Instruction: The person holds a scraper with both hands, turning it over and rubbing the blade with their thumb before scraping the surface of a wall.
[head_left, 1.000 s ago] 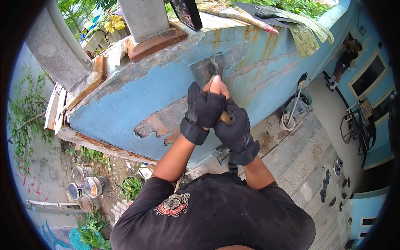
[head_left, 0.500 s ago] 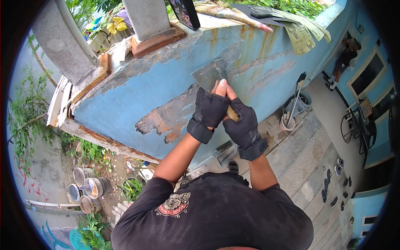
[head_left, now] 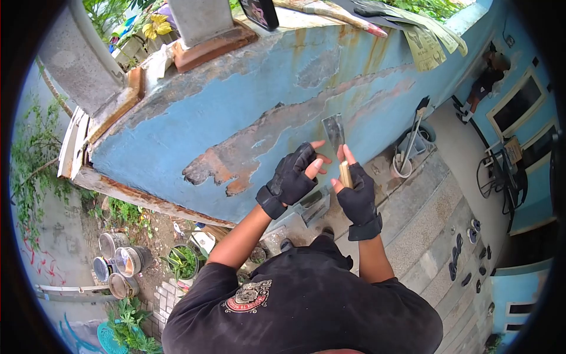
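Observation:
My right hand (head_left: 355, 192), in a black fingerless glove, is wrapped round the wooden handle of a scraper (head_left: 334, 131). The metal blade points up and stands in front of the blue wall (head_left: 295, 133). My left hand (head_left: 298, 174), gloved the same way, is just left of the scraper with its fingers apart and nothing in it. Behind the hands, a long grey-brown patch (head_left: 236, 147) shows where paint is gone from the wall, with ragged edges.
Sandpaper sheets (head_left: 425, 50) and a brush (head_left: 330, 16) lie on the wall's top. A white bucket (head_left: 401, 166) holding tools stands at the wall's foot. Several paint pails (head_left: 127, 261) stand lower left. Another person (head_left: 486, 79) is at the far right.
My left hand has let go of the scraper and moved down and left. The scraper, in my right hand, has shifted right and lower, its blade turned narrower to view.

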The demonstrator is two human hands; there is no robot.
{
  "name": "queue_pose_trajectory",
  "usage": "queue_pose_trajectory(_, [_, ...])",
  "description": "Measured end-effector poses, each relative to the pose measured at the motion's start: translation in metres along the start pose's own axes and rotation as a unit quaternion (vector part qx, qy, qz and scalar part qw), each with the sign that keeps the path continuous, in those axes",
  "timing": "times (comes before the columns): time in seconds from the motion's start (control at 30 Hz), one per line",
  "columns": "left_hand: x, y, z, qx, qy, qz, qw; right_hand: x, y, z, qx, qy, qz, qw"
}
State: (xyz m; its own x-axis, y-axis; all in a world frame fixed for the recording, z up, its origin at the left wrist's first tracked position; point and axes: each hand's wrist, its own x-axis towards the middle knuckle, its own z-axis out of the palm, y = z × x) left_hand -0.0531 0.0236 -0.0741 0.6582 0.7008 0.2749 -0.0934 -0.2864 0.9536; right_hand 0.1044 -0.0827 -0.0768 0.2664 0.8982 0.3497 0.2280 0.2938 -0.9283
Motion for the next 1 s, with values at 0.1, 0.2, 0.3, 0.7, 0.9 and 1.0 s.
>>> queue_pose_trajectory(0.1, [-0.016, -0.009, 0.007, 0.043, -0.049, -0.020, 0.998, -0.012, 0.002, -0.018, 0.028, -0.020, 0.020, 0.999])
queue_pose_trajectory(0.2, [-0.029, -0.015, 0.018, 0.085, -0.078, -0.025, 0.993, -0.017, 0.004, -0.041, 0.029, -0.022, 0.013, 0.999])
queue_pose_trajectory(0.3, [-0.037, -0.014, 0.038, 0.091, -0.070, -0.038, 0.993, -0.022, 0.000, -0.060, 0.022, -0.025, 0.003, 0.999])
queue_pose_trajectory(0.7, [-0.037, -0.011, 0.168, -0.047, -0.029, -0.035, 0.998, -0.065, -0.010, -0.159, 0.035, -0.066, 0.062, 0.995])
queue_pose_trajectory(0.9, [-0.057, -0.006, 0.214, -0.122, 0.032, -0.052, 0.991, -0.079, -0.004, -0.187, -0.003, -0.080, 0.020, 0.997])
queue_pose_trajectory(1.0, [-0.065, 0.001, 0.217, -0.133, 0.070, -0.050, 0.987, -0.083, -0.001, -0.191, 0.002, -0.087, 0.021, 0.996])
